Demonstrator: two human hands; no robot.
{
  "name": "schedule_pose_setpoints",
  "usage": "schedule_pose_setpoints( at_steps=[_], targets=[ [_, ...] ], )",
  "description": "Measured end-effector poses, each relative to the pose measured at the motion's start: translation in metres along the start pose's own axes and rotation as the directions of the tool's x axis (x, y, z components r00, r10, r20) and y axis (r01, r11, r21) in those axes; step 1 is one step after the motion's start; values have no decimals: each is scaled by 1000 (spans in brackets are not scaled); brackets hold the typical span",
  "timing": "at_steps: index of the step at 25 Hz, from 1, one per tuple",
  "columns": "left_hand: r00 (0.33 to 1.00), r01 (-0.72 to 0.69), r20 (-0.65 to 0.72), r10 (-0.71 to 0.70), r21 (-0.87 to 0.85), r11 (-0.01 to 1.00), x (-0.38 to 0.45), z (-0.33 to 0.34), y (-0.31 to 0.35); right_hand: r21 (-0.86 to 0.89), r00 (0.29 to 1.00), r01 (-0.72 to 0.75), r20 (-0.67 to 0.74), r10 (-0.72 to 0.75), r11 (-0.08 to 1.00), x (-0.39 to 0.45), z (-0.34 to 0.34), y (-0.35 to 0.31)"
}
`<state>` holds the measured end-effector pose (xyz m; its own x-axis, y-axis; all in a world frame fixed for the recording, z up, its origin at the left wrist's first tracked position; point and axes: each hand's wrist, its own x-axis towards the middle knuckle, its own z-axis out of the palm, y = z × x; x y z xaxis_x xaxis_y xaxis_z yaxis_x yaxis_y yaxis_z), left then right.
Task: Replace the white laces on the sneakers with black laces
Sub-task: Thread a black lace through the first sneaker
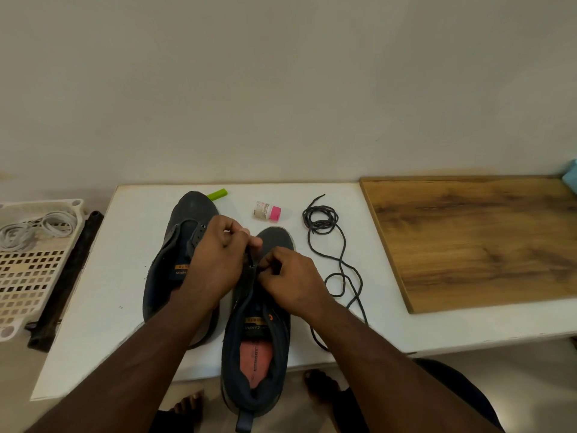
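Working over the near sneaker (254, 348), two hands meet at its tongue and eyelet area. The left hand (215, 254) has its fingers curled, thumb and forefinger pinching a dark strand that looks like a black lace end; the right hand (290, 278) also has curled fingers pinching at the same spot, though exactly what it grips is hidden. Two dark sneakers are in view: the near one hangs partly off the front edge of the white table (125, 276), and the second sneaker (178, 260) lies flat just to its left, without laces as far as can be seen. One loose black lace (324, 226) is coiled on the table to the right, apart from the shoes. A bundle of white laces (34, 229) rests in the perforated tray (28, 276) at far left. One green block (218, 194), one pink-capped bottle (267, 211) and one wooden board (474, 239) also sit on the table.
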<state>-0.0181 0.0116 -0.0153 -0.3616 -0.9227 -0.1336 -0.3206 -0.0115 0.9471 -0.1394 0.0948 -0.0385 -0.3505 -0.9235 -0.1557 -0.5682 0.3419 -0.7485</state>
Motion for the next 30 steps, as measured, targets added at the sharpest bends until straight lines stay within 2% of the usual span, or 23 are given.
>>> schedule_pose_setpoints(
  at_steps=[1, 3, 6, 11, 12, 13, 14, 15, 16, 18, 20, 22, 26, 28, 30],
  targets=[
    [999, 28, 16, -27, -77, 997, 0, 1, -2, 37, 1000, -1, 18, 0, 999, 1, -2, 1],
    [999, 32, 29, -29, -106, 994, 1, 3, -2, 70, 999, -6, 45, 3, 998, 3, -6, 3],
    [999, -44, 5, 45, -152, 987, -2, 3, 6, 0, 997, 19, 79, -19, 1000, 3, -6, 6],
    [986, -152, -118, 119, -335, 930, -3, -6, 19, -83, 999, 46, 2, -47, 995, 4, 4, 7],
    [986, -140, -127, 108, -278, 950, -2, -8, 17, -103, 998, 60, -20, -62, 993, 4, 6, 7],
    [989, -118, -107, 104, -132, 984, 0, -10, 13, -114, 997, 70, -34, -75, 991, 4, 7, 6],
    [994, -98, -41, 102, 85, 992, 1, -10, 9, -114, 996, 77, -43, -82, 991, 4, 6, 6],
    [994, -104, 63, 89, 311, 945, 1, -10, 5, -101, 995, 79, -50, -84, 992, 4, 5, 6],
    [982, -148, 177, 68, 493, 857, 1, -8, 1, -78, 996, 71, -53, -76, 994, 5, 3, 6],
    [953, -235, 303, 17, 702, 673, 3, -3, 0, -41, 997, 44, -54, -46, 998, 7, -2, 9],
    [947, -260, 319, -21, 806, 531, 4, -2, 6, -41, 999, 12, -44, -14, 999, 8, -3, 12],
    [943, -283, 331, -20, 836, 470, 3, -4, 9, -50, 999, -7, -39, 5, 999, 9, -2, 13],
    [935, -261, 346, -80, 823, 505, -3, -10, 10, -48, 998, -3, -56, 0, 999, 8, -4, 10],
    [941, -230, 320, -113, 845, 483, -2, -9, 9, -42, 1000, 10, -28, -11, 999, 5, -9, 7],
    [955, -227, 289, -62, 852, 471, 1, -7, 7, -65, 999, 31, 21, -30, 997, 2, -12, 4]
  ],
)
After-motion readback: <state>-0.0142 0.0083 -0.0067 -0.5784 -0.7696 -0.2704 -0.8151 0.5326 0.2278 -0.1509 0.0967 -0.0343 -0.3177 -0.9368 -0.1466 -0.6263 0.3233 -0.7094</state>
